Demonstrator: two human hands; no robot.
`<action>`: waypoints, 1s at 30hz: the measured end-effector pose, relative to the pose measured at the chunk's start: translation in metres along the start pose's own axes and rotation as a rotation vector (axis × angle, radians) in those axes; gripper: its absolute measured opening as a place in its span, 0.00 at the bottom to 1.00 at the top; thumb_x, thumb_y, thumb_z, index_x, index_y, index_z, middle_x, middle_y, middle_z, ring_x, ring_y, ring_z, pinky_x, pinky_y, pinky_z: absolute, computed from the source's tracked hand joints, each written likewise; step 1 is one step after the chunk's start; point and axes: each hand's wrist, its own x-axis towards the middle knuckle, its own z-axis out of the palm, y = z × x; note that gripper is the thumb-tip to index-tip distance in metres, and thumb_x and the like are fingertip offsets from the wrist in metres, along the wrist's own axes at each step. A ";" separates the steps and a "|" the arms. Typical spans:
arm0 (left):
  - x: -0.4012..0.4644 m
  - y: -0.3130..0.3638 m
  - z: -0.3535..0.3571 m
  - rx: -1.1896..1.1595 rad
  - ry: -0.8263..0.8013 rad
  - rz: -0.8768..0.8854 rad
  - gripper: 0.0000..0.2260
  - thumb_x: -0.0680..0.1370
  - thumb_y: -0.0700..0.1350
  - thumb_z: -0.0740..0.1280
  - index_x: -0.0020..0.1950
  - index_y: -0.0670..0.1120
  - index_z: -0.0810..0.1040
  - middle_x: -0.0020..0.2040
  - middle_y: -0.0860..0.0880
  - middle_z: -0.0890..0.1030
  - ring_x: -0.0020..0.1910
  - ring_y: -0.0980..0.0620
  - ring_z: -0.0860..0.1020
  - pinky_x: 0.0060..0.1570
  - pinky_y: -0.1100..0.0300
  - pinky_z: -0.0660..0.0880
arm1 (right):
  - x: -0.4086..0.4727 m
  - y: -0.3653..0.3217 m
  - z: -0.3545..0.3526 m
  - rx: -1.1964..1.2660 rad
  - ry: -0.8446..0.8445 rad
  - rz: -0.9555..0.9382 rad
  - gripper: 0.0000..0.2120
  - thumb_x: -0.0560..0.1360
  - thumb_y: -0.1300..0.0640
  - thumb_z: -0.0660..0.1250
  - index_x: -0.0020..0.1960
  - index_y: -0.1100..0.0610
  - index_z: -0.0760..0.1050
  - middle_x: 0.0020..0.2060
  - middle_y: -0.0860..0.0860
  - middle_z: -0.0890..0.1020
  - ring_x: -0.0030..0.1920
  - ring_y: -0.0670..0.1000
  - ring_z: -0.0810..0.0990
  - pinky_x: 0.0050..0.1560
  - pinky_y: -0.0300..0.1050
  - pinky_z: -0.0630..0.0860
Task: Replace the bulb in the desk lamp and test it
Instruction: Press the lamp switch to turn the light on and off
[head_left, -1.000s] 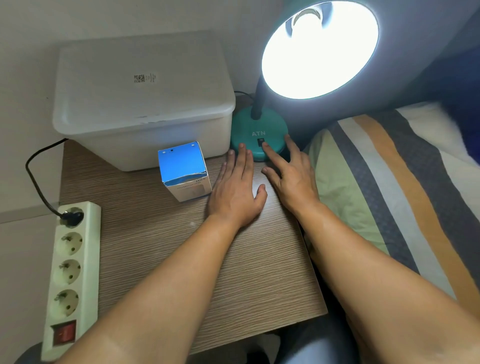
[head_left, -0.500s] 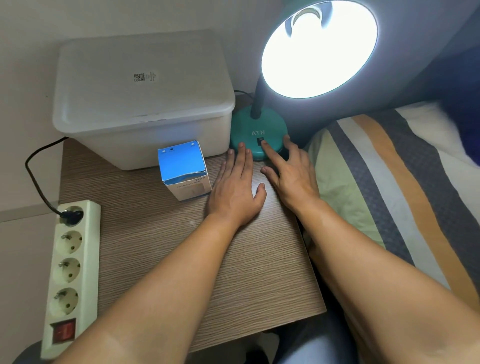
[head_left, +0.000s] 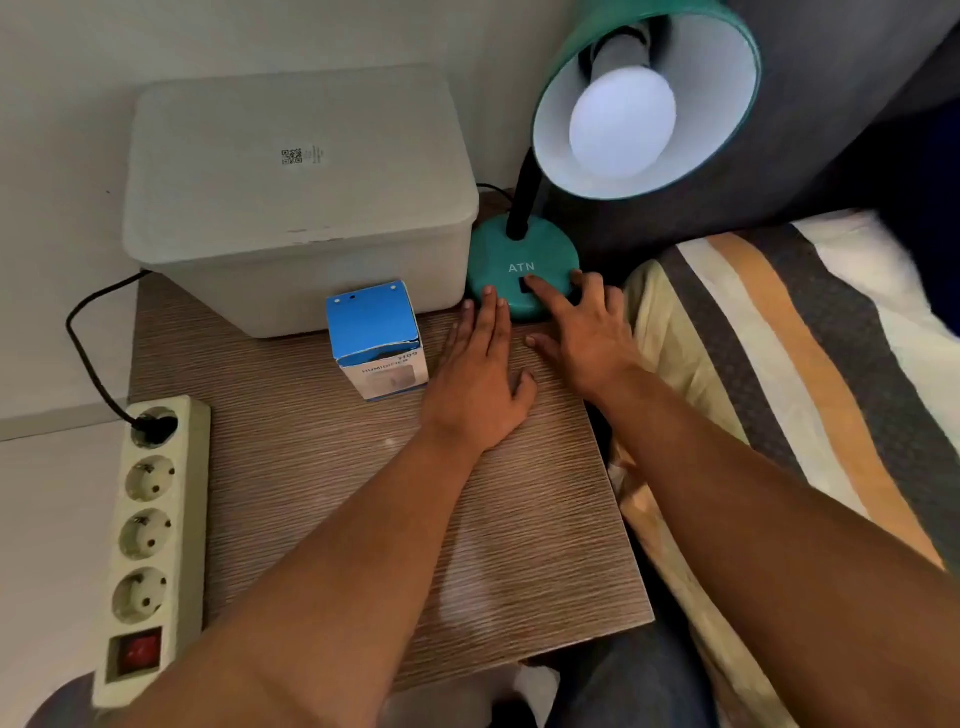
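A teal desk lamp stands at the back of the wooden table, its round base marked ATN. Inside the teal shade a white bulb sits in the socket, unlit. My right hand rests at the base with its index fingertip on the black switch. My left hand lies flat on the table, fingers together, fingertips touching the base's front left edge. Neither hand holds anything.
A blue and white small box stands left of my left hand. Behind it is a white lidded plastic bin. A cream power strip with a red switch holds one black plug at the left. Striped bedding lies to the right.
The lamp was shining brightly in both earlier frames and is now off. My right index finger stays on the switch; both hands have barely moved.
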 end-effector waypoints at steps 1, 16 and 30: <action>0.000 0.000 0.000 -0.011 -0.008 0.000 0.37 0.80 0.57 0.58 0.81 0.43 0.43 0.82 0.46 0.41 0.81 0.46 0.42 0.78 0.53 0.44 | 0.001 -0.001 -0.002 0.000 -0.009 0.007 0.33 0.76 0.43 0.66 0.77 0.37 0.55 0.72 0.58 0.60 0.69 0.61 0.62 0.69 0.61 0.67; -0.062 0.005 -0.038 -0.086 -0.120 0.033 0.31 0.82 0.49 0.58 0.81 0.40 0.49 0.81 0.42 0.50 0.81 0.45 0.47 0.78 0.55 0.45 | -0.060 -0.031 -0.005 0.187 0.003 0.061 0.38 0.77 0.53 0.68 0.80 0.51 0.52 0.76 0.57 0.61 0.75 0.59 0.60 0.75 0.54 0.59; -0.153 -0.064 -0.053 -0.350 0.099 -0.323 0.30 0.81 0.49 0.62 0.80 0.43 0.58 0.80 0.46 0.60 0.79 0.52 0.57 0.73 0.65 0.50 | -0.085 -0.112 0.011 0.604 -0.140 0.078 0.36 0.77 0.52 0.68 0.80 0.52 0.55 0.77 0.51 0.65 0.76 0.52 0.64 0.75 0.52 0.63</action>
